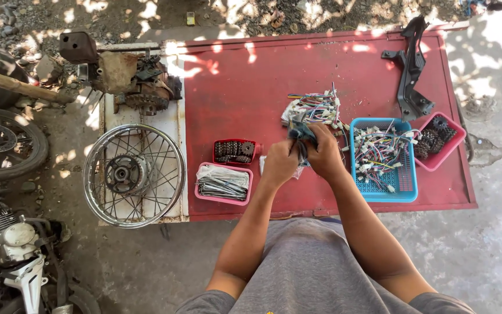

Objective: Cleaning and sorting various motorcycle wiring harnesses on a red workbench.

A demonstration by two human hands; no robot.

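My left hand (279, 163) and my right hand (325, 152) meet over the red table (245, 99), both closed on a bundle of coloured wires (301, 135) held between them. Just beyond the hands lies a loose pile of wire connectors (315, 108). A blue basket (402, 180) holding more coloured wire connectors stands right of my right hand.
A pink tray (244, 197) of metal spokes and a red tray of chain pieces (235, 151) sit left of the hands. A pink basket of sprockets (445, 152) and a black bracket (411, 70) lie at right. A spoked wheel rim (133, 174), engine parts (135, 78) and motorcycle parts (7, 250) are at left.
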